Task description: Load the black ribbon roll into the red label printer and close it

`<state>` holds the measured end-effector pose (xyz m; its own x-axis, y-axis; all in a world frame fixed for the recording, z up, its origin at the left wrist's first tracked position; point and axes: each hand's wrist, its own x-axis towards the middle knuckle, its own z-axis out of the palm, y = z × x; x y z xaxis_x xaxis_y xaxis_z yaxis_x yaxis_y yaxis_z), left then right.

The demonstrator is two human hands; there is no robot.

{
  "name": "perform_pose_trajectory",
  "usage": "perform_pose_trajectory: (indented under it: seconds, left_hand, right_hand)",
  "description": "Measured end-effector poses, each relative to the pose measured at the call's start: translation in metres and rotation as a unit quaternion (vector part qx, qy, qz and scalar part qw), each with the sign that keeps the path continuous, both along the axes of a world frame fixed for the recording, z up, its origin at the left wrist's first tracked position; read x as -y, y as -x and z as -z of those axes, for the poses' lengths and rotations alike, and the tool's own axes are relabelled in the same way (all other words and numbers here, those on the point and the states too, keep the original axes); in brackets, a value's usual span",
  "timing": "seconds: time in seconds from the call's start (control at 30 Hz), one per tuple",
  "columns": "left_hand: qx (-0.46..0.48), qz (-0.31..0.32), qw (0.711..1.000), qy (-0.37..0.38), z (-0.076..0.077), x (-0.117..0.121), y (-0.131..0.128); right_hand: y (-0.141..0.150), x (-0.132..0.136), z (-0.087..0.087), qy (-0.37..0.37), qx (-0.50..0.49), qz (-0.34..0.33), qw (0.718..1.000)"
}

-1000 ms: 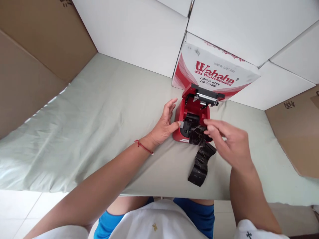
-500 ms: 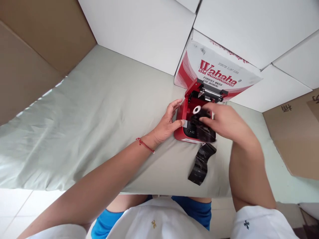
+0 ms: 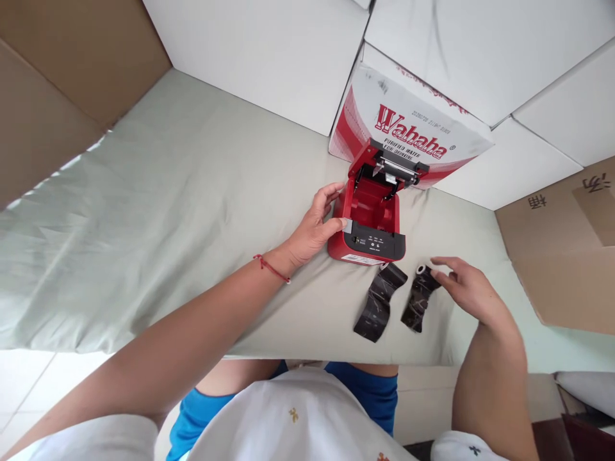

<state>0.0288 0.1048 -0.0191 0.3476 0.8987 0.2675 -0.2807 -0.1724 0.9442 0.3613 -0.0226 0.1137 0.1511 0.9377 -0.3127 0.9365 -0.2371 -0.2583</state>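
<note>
A small red printer stands on the cloth with its lid raised and its red inner bay bare. My left hand grips the printer's left side, thumb on the grey tab and fingers along the wall. To the right of the printer, my right hand has thumb and index finger around the end of a black paper roll with a white core. That roll's loose strip lies toward me on the cloth. Beside it rests another black roll, partly unwound, just in front of the printer.
A white and red Wahaha carton stands right behind the raised lid. White boxes line the back. Brown cardboard boxes stand at the left and right. Pale green cloth covers the table, whose front edge is close to me.
My right hand has lifted the black roll out of the printer's bay and carried it right and toward me onto the cloth. My left hand has kept its grip on the printer.
</note>
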Motion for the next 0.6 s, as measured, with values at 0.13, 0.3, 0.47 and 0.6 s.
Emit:
perform_pose_trajectory:
  seconds: [0.13, 0.3, 0.47, 0.6]
  left_hand:
    - [-0.008, 0.003, 1.0, 0.007, -0.002, 0.001, 0.001]
    - [-0.003, 0.005, 1.0, 0.03, -0.006, 0.003, 0.002]
    - [0.016, 0.008, 0.999, 0.026, -0.009, 0.004, 0.001]
    - [0.01, 0.0, 0.999, 0.03, -0.008, 0.005, 0.0]
  right_hand:
    - [0.035, -0.004, 0.024, -0.008, -0.039, -0.046, 0.998]
    - [0.066, -0.008, 0.006, 0.061, -0.103, -0.158, 0.98]
    - [0.073, -0.023, -0.063, 0.045, -0.201, -0.29, 0.935]
    - [0.093, -0.061, -0.081, -0.031, -0.146, -0.268, 0.952]
